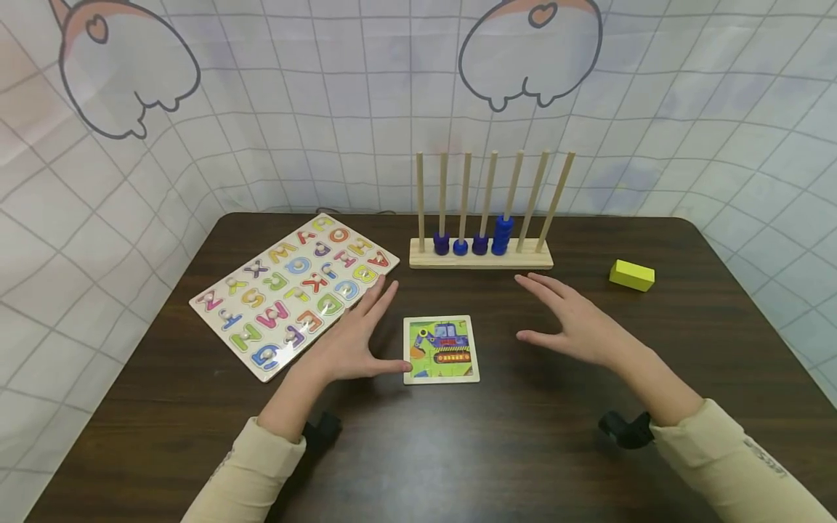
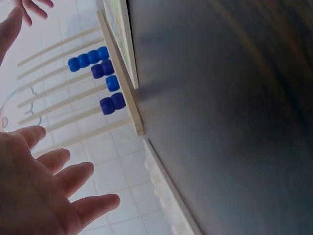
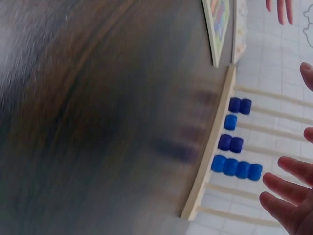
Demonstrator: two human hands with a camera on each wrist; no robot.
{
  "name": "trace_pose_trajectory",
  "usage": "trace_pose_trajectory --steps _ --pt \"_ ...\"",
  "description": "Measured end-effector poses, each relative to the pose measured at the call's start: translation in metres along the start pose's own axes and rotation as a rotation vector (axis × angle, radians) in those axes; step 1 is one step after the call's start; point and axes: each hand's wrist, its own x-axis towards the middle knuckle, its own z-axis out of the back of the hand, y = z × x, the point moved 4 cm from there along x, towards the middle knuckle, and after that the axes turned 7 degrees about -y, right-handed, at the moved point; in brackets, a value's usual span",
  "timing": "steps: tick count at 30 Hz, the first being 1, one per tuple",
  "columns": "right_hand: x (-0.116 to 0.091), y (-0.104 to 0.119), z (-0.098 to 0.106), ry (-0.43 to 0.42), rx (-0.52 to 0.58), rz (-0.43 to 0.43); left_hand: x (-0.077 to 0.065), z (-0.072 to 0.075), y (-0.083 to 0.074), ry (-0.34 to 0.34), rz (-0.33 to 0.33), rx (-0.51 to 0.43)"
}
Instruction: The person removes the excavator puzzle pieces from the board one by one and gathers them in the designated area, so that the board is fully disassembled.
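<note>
My left hand (image 1: 348,345) hovers with spread fingers between the alphabet peg puzzle (image 1: 294,294) and a small square excavator puzzle (image 1: 442,350); its thumb overlaps the puzzle's left edge in the head view. On the other side, my right hand (image 1: 575,323) is held over the table with straight fingers, thumb apart, holding nothing. Behind them both stands a wooden bead stacker (image 1: 480,258) with a row of upright rods. Blue and purple beads (image 3: 237,167) sit on some of its rods; the left wrist view shows the same beads (image 2: 88,59).
A yellow block (image 1: 631,276) lies at the table's right rear. The dark wood table (image 1: 510,450) is bounded at the back and sides by a grid-patterned cloth (image 1: 327,109). Black wrist straps (image 1: 626,430) show below the cuffs.
</note>
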Motion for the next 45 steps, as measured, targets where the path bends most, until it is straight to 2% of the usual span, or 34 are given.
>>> trace_pose_trajectory --steps 7,20,26,33,45 --pt "0.005 0.008 -0.012 0.044 0.007 0.001 0.004 -0.013 0.001 0.054 0.044 -0.107" --pt "0.026 0.026 -0.034 0.111 0.000 0.023 0.014 -0.022 0.006 0.097 0.031 -0.214" --pt "0.033 0.031 -0.045 0.128 0.012 0.043 0.017 -0.027 0.009 0.131 0.054 -0.201" --pt "0.043 0.042 -0.055 0.146 0.022 0.079 0.018 -0.034 0.008 0.201 0.091 -0.183" --pt "0.057 0.058 -0.070 0.218 0.019 0.059 0.018 -0.040 0.009 0.271 0.151 -0.116"
